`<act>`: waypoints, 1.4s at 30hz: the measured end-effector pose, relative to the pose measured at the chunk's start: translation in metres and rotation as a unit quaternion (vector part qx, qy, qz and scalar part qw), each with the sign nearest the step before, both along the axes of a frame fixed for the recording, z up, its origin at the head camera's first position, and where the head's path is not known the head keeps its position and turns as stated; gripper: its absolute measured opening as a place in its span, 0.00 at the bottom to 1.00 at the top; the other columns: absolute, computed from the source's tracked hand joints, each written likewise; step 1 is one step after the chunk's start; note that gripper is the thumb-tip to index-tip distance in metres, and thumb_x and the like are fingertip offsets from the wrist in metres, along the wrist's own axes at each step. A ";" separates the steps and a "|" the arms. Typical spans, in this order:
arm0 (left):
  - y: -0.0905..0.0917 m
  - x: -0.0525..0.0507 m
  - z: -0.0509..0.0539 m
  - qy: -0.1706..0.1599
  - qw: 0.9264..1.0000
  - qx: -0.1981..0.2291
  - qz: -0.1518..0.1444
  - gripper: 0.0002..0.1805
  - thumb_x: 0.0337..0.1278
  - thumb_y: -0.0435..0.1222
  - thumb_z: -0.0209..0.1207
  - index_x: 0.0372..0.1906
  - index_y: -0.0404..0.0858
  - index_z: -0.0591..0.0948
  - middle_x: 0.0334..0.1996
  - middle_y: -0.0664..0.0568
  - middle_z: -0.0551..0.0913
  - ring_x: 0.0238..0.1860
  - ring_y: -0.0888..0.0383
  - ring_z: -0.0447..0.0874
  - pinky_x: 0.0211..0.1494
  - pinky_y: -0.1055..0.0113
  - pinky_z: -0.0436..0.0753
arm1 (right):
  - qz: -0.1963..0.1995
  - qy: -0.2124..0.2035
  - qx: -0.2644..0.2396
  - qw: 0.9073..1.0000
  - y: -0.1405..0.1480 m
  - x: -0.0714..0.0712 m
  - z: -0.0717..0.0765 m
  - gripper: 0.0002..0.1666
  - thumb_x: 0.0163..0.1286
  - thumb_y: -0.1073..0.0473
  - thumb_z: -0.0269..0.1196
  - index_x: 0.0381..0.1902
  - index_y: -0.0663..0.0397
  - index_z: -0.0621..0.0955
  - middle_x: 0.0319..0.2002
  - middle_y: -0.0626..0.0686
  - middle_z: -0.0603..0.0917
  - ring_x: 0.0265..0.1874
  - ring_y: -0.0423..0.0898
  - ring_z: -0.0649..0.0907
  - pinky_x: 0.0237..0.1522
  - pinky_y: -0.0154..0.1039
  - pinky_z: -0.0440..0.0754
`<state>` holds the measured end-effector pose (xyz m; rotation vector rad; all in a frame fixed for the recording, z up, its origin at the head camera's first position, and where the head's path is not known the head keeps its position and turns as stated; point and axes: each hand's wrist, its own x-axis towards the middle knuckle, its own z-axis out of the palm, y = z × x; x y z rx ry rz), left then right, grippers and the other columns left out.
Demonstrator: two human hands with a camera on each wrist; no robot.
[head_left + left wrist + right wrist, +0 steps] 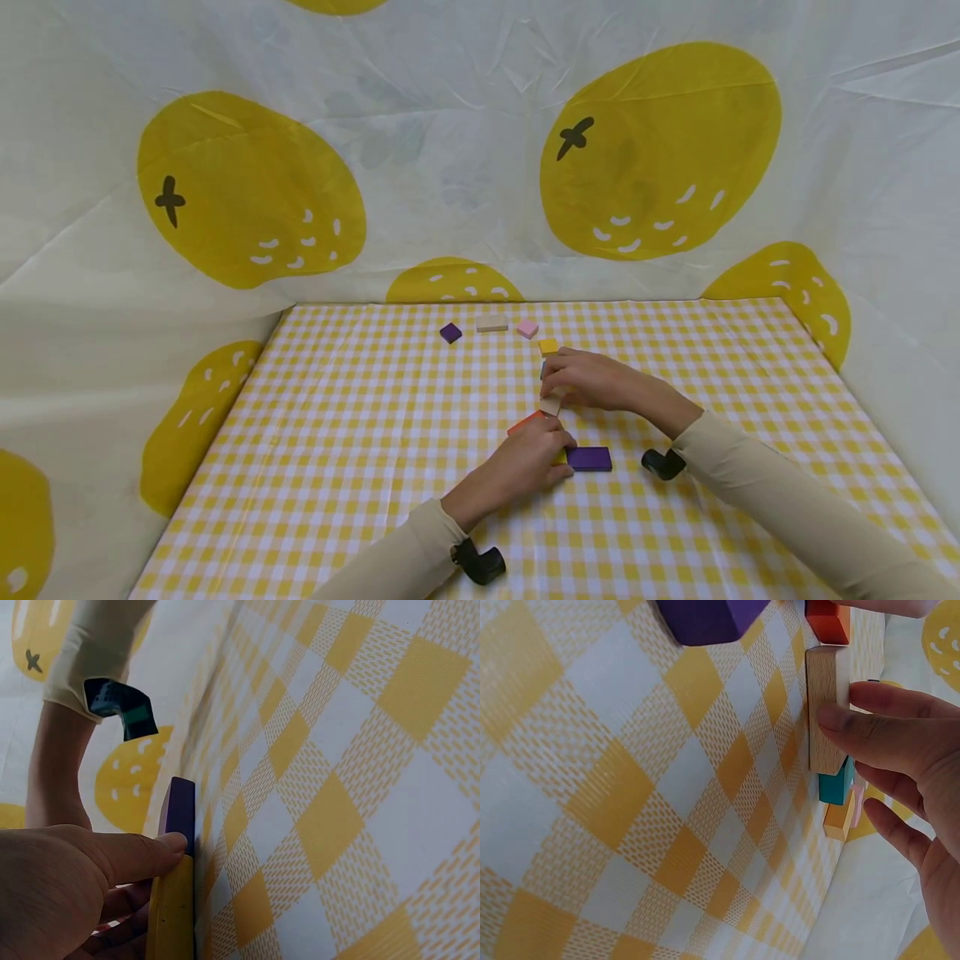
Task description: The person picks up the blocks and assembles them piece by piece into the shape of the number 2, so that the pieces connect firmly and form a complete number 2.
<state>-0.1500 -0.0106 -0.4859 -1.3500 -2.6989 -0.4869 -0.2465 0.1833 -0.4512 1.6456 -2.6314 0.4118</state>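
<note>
My left hand (pixel 527 458) pinches a yellow block (pixel 171 915), the thumb at its seam with a purple block (pixel 589 459) and the fingers on the far side. That yellow block lies end to end with the purple one. Just ahead, my right hand (pixel 596 379) holds a plain wooden block (pixel 826 712) between thumb and fingers. An orange-red block (pixel 525 423) sits at one end of the wooden block, and a teal block (pixel 835 784) at the other. Part of the orange-red block is hidden behind the left hand.
Farther back, a yellow-orange block (pixel 549 346), a pink block (pixel 527 329), a light wooden block (pixel 492 323) and a dark purple block (pixel 451 332) carry on a curved row. A yellow-checked cloth (pixel 337 433) covers the table. Behind it hangs a fruit-print curtain (pixel 450 150).
</note>
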 end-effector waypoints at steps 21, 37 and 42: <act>0.001 0.000 0.000 -0.010 1.000 -0.008 0.008 0.12 0.57 0.43 0.72 0.44 0.43 0.88 0.40 0.57 0.82 0.41 0.65 0.77 0.46 0.78 0.74 | -0.001 -0.017 0.042 0.999 -0.001 -0.001 0.005 0.15 0.55 0.62 0.79 0.39 0.46 0.87 0.40 0.46 0.80 0.41 0.40 0.77 0.44 0.37 0.80; 0.001 0.001 0.001 -0.019 1.000 0.000 0.005 0.13 0.58 0.42 0.71 0.45 0.42 0.88 0.41 0.56 0.82 0.40 0.65 0.78 0.46 0.78 0.75 | -0.014 -0.033 0.057 0.998 -0.001 0.000 0.006 0.15 0.55 0.60 0.79 0.40 0.45 0.87 0.40 0.46 0.80 0.39 0.39 0.77 0.42 0.36 0.80; 0.001 0.001 0.001 -0.020 1.000 -0.004 0.009 0.13 0.58 0.42 0.72 0.45 0.42 0.88 0.41 0.56 0.82 0.41 0.65 0.78 0.46 0.78 0.75 | -0.009 -0.027 0.058 0.998 0.000 -0.001 0.005 0.15 0.56 0.60 0.79 0.40 0.45 0.87 0.40 0.45 0.80 0.39 0.39 0.77 0.42 0.36 0.80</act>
